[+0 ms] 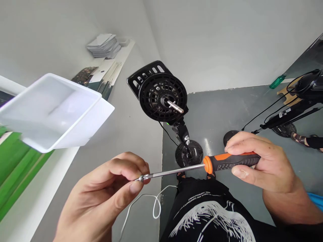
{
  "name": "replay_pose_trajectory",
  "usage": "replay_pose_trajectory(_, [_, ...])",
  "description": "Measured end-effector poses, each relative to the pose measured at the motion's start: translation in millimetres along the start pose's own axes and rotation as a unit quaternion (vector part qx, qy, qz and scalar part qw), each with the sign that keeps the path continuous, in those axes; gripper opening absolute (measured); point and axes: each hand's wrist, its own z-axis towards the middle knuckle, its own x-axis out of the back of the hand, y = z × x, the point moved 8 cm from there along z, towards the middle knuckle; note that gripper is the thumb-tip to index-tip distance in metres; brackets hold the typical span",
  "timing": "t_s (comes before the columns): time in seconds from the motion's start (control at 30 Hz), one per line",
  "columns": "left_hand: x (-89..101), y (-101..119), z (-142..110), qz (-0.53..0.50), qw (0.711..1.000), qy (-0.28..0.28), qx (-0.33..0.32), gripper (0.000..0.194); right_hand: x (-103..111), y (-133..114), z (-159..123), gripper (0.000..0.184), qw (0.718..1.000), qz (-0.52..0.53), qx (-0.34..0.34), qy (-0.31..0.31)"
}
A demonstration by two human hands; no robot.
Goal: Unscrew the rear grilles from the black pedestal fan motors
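Right hand [272,164]: grip closed round handle of screwdriver [174,170]. Left hand [101,195]: grip pinched nearly shut on small metal piece, likely screw [140,178], at screwdriver's tip, partly hidden. Both held in air, apart from motor [163,97]. Risk: loosened pinch or tilted tip could drop screw onto floor [214,111]; hard push could jab fingers.

This looks like a workshop: an orange-and-black screwdriver [208,164] right of centre, a black round motor with an exposed metal shaft [155,104] at centre, more black stand equipment [285,115] at far right, plain pale walls [214,50] above a smooth grey floor [209,111].
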Motion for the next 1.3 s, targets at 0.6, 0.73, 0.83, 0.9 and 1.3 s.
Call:
replay_pose_trajectory(0.6, [-24.6, -3, 27, 0.057, 0.997, -0.055, 0.024, 0.022, -6, 11, -20, 0.042, 0.976, 0.151, -0.052, 0.147])
replay_pose_trajectory(0.73, [-23.6, -10, 33, 0.034, 0.997, -0.068, 0.034, 0.025, -4, 2, -17, 0.043, 0.979, 0.101, -0.027, 0.174])
replay_pose_trajectory(0.83, [-20.1, -18, 39, -0.006, 0.997, -0.064, 0.049, 0.021, -4, -4, -19, 0.044, 0.975, 0.094, -0.012, 0.202])
replay_pose_trajectory(0.9, [-16.3, -25, 42, -0.036, 0.995, -0.054, 0.07, 0.014, -3, -7, -22, 0.046, 0.97, 0.1, -0.003, 0.223])
replay_pose_trajectory(1.3, [41.9, -2, 123, -0.08, 0.967, 0.22, -0.098, 0.054, -19, -32, -30, 0.059, 0.956, -0.099, 0.048, 0.272])
